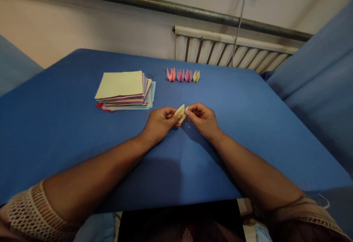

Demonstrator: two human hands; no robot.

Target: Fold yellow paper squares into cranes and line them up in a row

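A small folded piece of yellow paper (180,113) is held up between my two hands, above the blue table. My left hand (160,122) pinches its lower part, thumb in front and fingers behind. With thumb and forefinger, my right hand (203,120) grips the paper's right tip. Part of the paper is hidden by the fingers. Beyond my hands stands a row of small folded paper figures: an orange one (171,75), two pink-purple ones, the left of them (180,75) beside the orange, and a pale yellow one (196,76) at the right end.
A thick stack of coloured paper sheets (120,85), yellow on top, lies left of the row. Blue cloth covers the table (68,124). Behind it are a white radiator (209,47), a pipe (154,4) and a hanging cord (239,25). Blue curtain fabric (317,69) hangs at the right.
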